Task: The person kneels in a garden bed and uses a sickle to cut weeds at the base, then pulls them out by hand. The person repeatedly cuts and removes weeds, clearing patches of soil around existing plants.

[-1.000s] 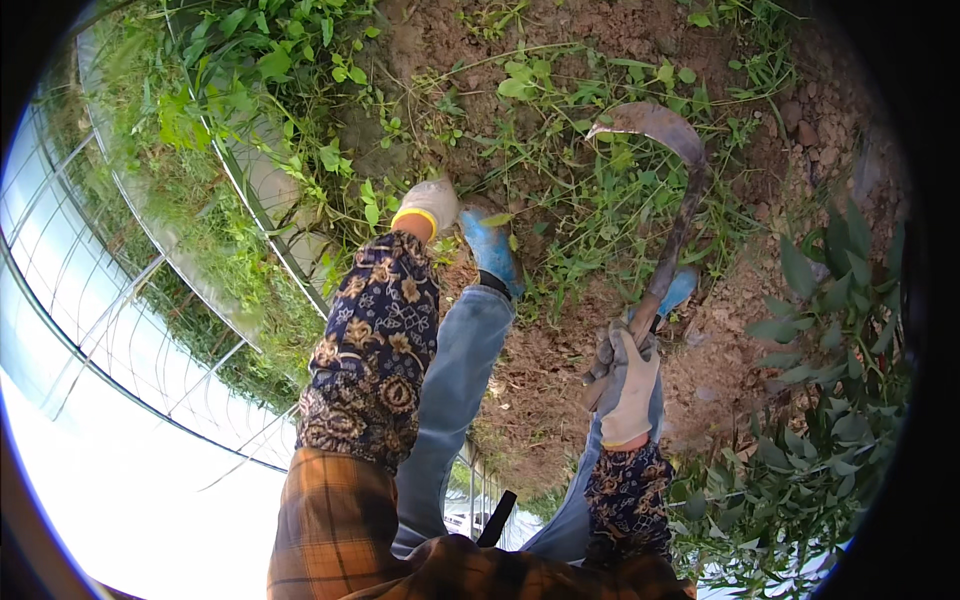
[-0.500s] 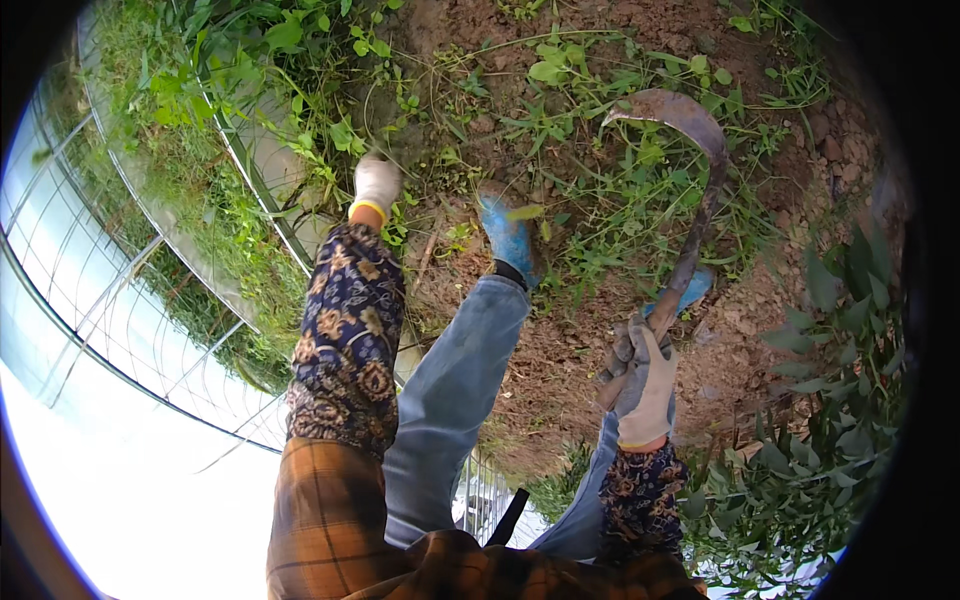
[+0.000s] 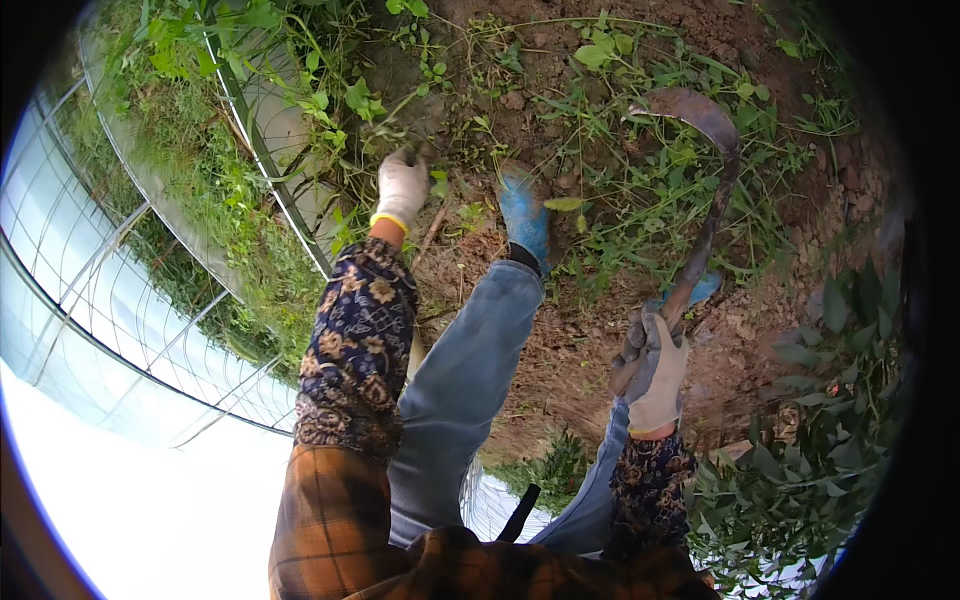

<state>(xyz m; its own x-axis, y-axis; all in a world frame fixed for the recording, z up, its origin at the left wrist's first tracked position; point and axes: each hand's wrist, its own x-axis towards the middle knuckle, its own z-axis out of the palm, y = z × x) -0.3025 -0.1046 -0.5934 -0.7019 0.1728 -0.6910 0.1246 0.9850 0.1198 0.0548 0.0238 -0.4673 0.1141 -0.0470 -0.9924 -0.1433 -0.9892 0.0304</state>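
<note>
My left hand, in a pale knit glove with a yellow cuff, is low over the soil with its fingers curled in. A weed with thin stems, partly blurred, shows at its fingertips. My right hand, gloved in pale fabric with a grey palm, is wrapped round the handle of a sickle. The sickle's rusty curved blade points left, above a patch of green weeds. The handle's lower end is hidden in my fist.
My blue shoes stand on brown soil among the weeds. On the left a metal rail borders taller greenery, with a curved wire frame and pale sheeting beyond. Leafy plants grow close on the right.
My left hand has shifted right and slightly toward me, its fingers curled at the weed. The right hand and sickle have moved slightly right in view, still held the same way.
</note>
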